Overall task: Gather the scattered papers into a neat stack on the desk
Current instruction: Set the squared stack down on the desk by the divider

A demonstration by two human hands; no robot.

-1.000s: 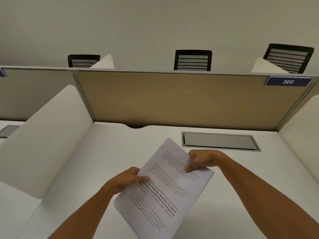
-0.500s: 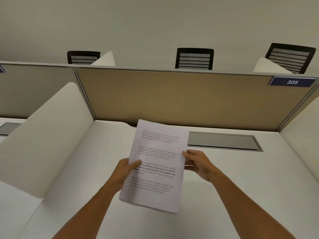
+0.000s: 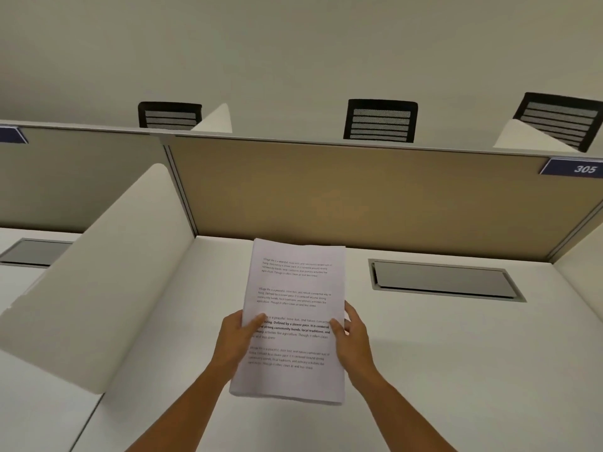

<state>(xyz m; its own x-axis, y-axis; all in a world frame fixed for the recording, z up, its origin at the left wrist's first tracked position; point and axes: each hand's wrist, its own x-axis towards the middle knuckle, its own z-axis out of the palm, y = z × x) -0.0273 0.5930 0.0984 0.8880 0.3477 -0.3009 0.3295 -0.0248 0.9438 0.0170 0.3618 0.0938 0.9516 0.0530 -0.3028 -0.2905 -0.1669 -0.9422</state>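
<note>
A: Head view shows your sheaf of white printed paper sheets squared upright now; a second ago it hung skewed, one corner pointing away from you.

B: And your grip?

A: Your left hand pinches the left edge, thumb across the print, and your right hand curls round the right edge. The sheaf hangs above the plain white desk, its bottom edge low, contact unclear.

B: So the sheets look gathered and aligned; what likely remains is laying them flat.
</note>
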